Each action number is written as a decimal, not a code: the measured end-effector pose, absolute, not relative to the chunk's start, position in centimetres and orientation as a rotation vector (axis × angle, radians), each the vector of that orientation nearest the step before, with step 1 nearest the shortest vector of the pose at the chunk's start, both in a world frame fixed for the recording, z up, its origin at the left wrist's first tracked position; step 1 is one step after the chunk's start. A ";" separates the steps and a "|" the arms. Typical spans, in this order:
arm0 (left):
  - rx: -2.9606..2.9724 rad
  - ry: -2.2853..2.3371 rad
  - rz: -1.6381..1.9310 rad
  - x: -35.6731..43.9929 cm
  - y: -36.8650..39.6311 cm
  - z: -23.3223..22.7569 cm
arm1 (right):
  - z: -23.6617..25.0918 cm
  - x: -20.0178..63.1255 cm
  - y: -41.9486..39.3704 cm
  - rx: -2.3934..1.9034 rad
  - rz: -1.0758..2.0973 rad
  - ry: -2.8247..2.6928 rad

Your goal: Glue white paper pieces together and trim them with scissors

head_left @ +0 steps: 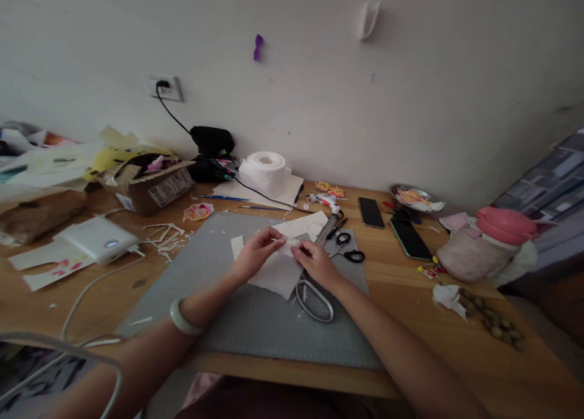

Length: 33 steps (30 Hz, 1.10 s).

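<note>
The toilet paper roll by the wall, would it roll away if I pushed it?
Probably not as it stands: the toilet paper roll sits upright on its flat end, hole up, so it would likely slide. Tipped onto its side, it could roll. It looks soft and light, so squeezing may dent it, and a loose sheet lies beneath.

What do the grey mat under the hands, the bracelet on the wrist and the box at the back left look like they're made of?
The grey mat looks like matte rubbery plastic: flat, dull, no shine. The bracelet on the left wrist seems to be pale jade or glass, smooth and glossy, though plastic is possible. The box is brown corrugated cardboard, with torn flaps and a printed label. Both hands, left hand and right hand, pinch a small white piece, probably paper.
</note>
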<state>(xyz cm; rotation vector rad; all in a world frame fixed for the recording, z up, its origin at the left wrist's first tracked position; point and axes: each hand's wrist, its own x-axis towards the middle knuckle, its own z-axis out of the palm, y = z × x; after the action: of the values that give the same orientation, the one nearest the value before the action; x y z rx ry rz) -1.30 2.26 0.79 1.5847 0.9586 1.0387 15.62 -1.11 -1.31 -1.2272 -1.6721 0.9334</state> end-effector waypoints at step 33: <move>1.625 0.897 0.975 -1.2 2.4 -0.5 | -0.8 15.2 -1.4 -1.243 0.655 -1.683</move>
<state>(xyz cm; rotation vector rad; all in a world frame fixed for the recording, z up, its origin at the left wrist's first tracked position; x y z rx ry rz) -1.24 2.42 -0.49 1.6255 0.8967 0.9748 15.18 -1.37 -0.82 -1.2427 -1.6833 0.6545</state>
